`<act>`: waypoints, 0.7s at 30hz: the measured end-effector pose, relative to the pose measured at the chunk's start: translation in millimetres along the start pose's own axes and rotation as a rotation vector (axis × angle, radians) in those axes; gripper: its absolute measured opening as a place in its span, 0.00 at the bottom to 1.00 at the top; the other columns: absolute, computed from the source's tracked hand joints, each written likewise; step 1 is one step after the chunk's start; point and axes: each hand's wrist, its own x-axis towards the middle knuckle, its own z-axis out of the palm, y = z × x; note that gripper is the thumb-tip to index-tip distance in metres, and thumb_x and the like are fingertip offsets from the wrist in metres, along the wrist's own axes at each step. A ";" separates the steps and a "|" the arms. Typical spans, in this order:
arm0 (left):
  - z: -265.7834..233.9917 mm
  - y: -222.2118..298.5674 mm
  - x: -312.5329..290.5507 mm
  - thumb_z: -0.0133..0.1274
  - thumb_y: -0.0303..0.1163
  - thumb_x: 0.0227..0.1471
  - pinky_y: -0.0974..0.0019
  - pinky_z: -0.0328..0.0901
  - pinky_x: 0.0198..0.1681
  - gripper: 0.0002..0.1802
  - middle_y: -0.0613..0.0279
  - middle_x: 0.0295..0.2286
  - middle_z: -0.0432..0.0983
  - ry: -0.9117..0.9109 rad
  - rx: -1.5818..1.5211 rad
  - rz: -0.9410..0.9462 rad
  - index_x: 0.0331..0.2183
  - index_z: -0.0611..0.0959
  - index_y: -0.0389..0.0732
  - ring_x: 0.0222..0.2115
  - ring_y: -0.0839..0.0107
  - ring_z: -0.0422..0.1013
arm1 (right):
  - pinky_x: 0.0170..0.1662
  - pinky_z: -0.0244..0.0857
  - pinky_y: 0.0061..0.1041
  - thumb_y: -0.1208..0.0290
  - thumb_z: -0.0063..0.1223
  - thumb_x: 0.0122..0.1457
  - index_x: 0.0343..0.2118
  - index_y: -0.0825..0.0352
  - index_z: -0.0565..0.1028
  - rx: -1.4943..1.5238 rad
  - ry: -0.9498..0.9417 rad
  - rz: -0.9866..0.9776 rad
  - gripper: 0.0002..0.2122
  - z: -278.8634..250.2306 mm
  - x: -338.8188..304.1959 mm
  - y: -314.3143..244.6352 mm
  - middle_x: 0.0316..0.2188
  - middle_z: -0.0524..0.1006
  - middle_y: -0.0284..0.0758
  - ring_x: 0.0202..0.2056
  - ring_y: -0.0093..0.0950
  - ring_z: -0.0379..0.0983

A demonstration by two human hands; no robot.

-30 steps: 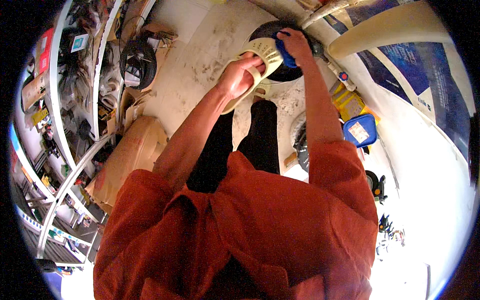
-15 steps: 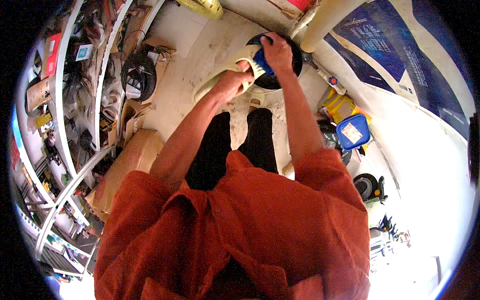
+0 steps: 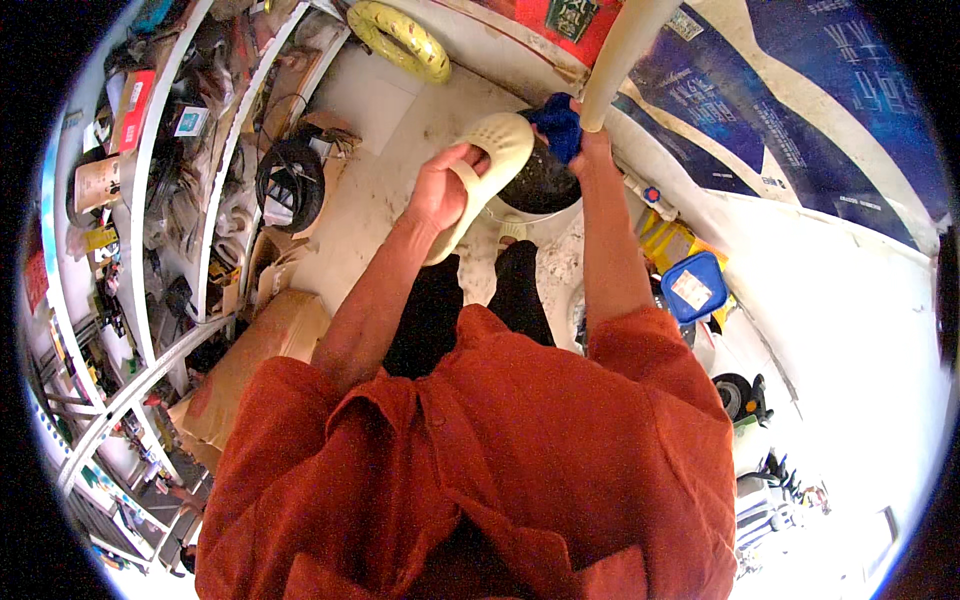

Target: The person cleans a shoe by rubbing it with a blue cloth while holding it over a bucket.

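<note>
A pale yellow clog (image 3: 505, 146) hangs tilted in my left hand (image 3: 440, 192), whose fingers are closed round its edge, partly inside the opening. My right hand (image 3: 594, 158) grips a bunched dark blue cloth (image 3: 560, 124), to the right of the clog's toe and apart from it. Under both hands stands a round bucket (image 3: 532, 216) with a pale rim and a dark inside. The cloth is over its far right part. A thick pale pipe stands close by my right hand, and some of its fingers are hidden.
Cluttered shelves (image 3: 150, 210) run along the left, with a black coiled tyre (image 3: 290, 185) and a cardboard box (image 3: 255, 365) beside them. A yellow ring-shaped roll (image 3: 400, 40) lies at the far wall. The pale pipe (image 3: 622, 60) and a blue-lidded tub (image 3: 694, 287) are at right.
The cloth has come off the clog and moved right with my right hand. My left hand has turned the clog, so its toe now points up and right.
</note>
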 end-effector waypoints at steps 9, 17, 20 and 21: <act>29.4 -14.7 20.4 0.47 0.56 0.45 0.62 0.54 0.51 0.39 0.54 0.46 0.62 0.077 -0.071 0.085 0.47 0.63 0.31 0.46 0.63 0.60 | 0.20 0.60 0.20 0.68 0.57 0.46 0.38 0.66 0.69 -0.486 0.220 -0.495 0.16 66.7 -53.4 32.9 0.22 0.70 0.28 0.20 0.21 0.67; 44.9 -33.1 15.1 0.41 0.41 0.54 0.67 0.50 0.54 0.24 0.60 0.49 0.58 -0.194 0.274 0.206 0.48 0.62 0.37 0.50 0.70 0.55 | 0.30 0.62 0.25 0.75 0.56 0.41 0.29 0.71 0.72 -0.633 0.440 -0.635 0.11 47.5 -52.7 24.6 0.23 0.72 0.32 0.25 0.23 0.66; 51.1 -27.8 20.0 0.38 0.38 0.55 0.65 0.54 0.51 0.19 0.60 0.44 0.64 -0.149 0.207 0.131 0.46 0.65 0.37 0.45 0.68 0.61 | 0.33 0.63 0.25 0.75 0.53 0.43 0.31 0.72 0.71 -0.719 0.377 -0.669 0.11 49.6 -60.5 31.7 0.25 0.74 0.36 0.27 0.26 0.69; 48.6 -20.6 30.4 0.37 0.40 0.56 0.65 0.55 0.50 0.20 0.60 0.42 0.65 -0.117 0.070 0.168 0.45 0.65 0.37 0.44 0.67 0.62 | 0.37 0.63 0.26 0.76 0.51 0.43 0.33 0.73 0.71 -0.855 0.305 -0.858 0.12 55.3 -66.4 39.2 0.27 0.75 0.41 0.30 0.31 0.71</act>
